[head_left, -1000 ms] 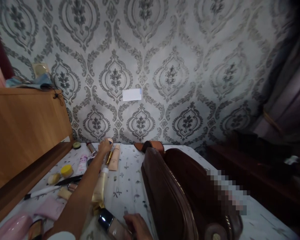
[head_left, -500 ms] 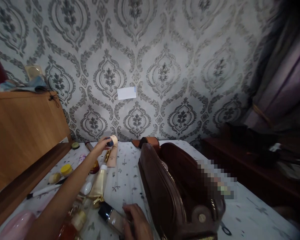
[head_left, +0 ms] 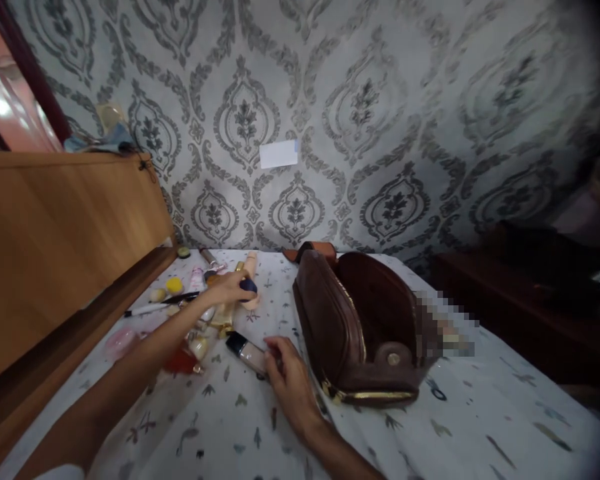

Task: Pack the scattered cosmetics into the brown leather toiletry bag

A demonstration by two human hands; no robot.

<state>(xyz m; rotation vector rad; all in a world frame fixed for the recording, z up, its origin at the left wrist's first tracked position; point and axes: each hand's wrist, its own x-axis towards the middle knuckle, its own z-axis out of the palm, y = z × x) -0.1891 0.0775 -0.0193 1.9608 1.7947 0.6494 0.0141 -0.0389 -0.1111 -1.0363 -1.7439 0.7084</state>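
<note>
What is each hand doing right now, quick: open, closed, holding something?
Left hand: closed, holding a small dark-blue item.
Right hand: half-curled at the black-capped bottle; whether it grips cannot be told.

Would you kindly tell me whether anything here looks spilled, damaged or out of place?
No spill or damage stands out. The one oddity is a plain white rectangle interrupting the patterned wallpaper; a pixelated patch over the right edge of the brown bag hides detail.

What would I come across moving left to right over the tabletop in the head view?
Pink rounded item → yellow round item → left hand → black-capped bottle → right hand → open brown bag.
</note>
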